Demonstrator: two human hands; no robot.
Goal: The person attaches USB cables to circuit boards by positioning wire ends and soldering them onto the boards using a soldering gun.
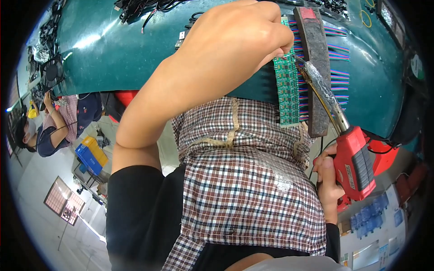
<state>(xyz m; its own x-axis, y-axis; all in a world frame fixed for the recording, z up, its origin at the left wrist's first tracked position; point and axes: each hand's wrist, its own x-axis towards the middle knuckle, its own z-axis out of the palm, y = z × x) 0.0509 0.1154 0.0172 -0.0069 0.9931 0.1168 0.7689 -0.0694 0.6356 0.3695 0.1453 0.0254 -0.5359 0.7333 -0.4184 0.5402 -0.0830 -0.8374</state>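
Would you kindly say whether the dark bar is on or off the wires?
On: wires emerge from both sides of the dark bar.

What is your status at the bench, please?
Right hand gripping iron, tip near board. Left hand over board, grip partly hidden. Bar lying across wires.

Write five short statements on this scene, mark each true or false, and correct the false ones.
1. The right hand holds the soldering gun. True.
2. The left hand rests on the apron. False: it is at the far end of the green board.
3. The dark bar lies across the coloured wires. True.
4. The board lies to the right of the bar. False: it lies to the left.
5. The apron is checked. True.
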